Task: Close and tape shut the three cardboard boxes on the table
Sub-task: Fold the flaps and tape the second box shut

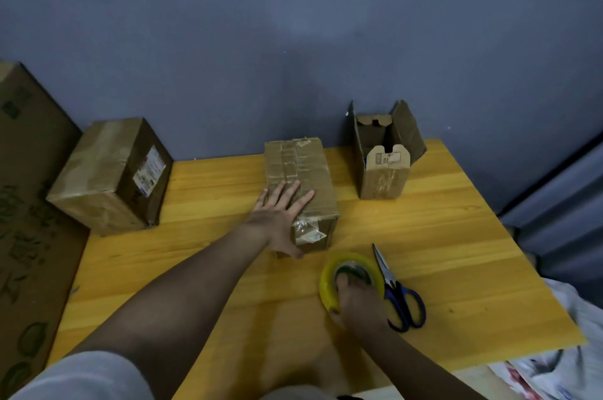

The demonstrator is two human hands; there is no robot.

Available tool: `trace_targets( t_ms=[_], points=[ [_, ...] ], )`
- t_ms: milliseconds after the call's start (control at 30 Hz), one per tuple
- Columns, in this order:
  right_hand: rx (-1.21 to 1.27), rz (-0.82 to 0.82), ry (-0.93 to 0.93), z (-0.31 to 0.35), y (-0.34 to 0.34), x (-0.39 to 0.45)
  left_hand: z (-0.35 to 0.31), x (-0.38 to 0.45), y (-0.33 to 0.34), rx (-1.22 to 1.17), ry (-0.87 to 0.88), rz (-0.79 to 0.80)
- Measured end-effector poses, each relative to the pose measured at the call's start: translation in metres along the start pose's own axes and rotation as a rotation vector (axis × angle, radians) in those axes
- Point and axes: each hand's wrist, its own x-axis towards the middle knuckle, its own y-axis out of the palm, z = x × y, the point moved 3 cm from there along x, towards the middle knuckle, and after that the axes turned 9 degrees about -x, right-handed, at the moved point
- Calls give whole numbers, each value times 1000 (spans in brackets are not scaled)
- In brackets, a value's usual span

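Note:
Three cardboard boxes stand on the yellow wooden table (456,252). The middle box (310,167) is closed, and my left hand (280,216) lies flat on its top with fingers spread and the thumb down its near side. At the left, a bigger closed box (107,177) carries a white label. At the back right, a small upright box (385,154) has its flaps standing open. My right hand (355,298) grips a yellowish tape roll (329,279) on the table, fingers inside its core.
Blue-handled scissors (399,292) lie just right of the tape roll. A large printed carton (29,203) leans at the far left, off the table. Crumpled white cloth or plastic (561,367) sits beyond the table's right corner. A blue-grey wall is behind.

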Motion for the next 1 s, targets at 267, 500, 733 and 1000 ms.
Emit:
trace_targets(
  t_ms=[267,500,733,1000],
  points=[
    [56,-7,4,-3,9,3,3,1,0,26,7,10],
    [1179,-155,203,-14,-50,22,7,0,-6,-129,55,-60],
    [1502,101,202,17,-82,52,8,7,-9,-443,7,-244],
    [1559,24,233,19,-71,67,11,10,-1,-491,13,-284]
  ],
)
